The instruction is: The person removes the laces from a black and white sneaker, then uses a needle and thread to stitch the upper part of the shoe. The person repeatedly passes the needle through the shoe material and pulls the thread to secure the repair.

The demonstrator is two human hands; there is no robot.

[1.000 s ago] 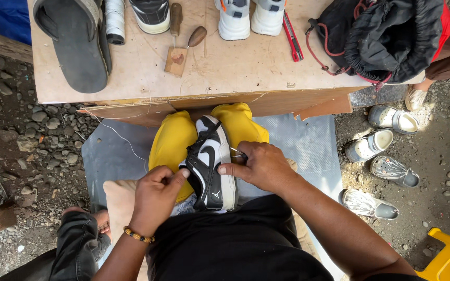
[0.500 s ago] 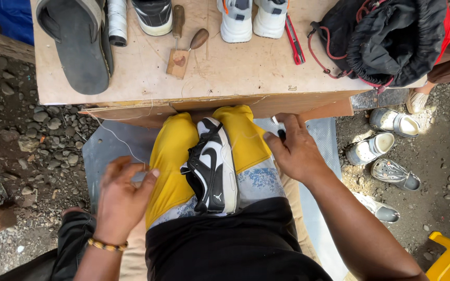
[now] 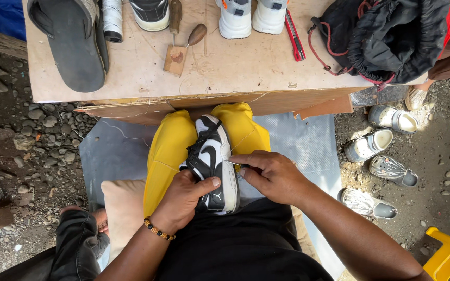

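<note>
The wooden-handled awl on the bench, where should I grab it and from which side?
Take the awl by its rounded wooden bulb, coming from the right, the near side of the bench. Its tip seems to rest at the small wooden block, so the bulb end lies free.

Both your hands have come back onto the black and white sneaker (image 3: 212, 166) in your lap: your left hand (image 3: 186, 195) clasps its side again, and your right hand (image 3: 272, 174) pinches at its sole edge.
</note>
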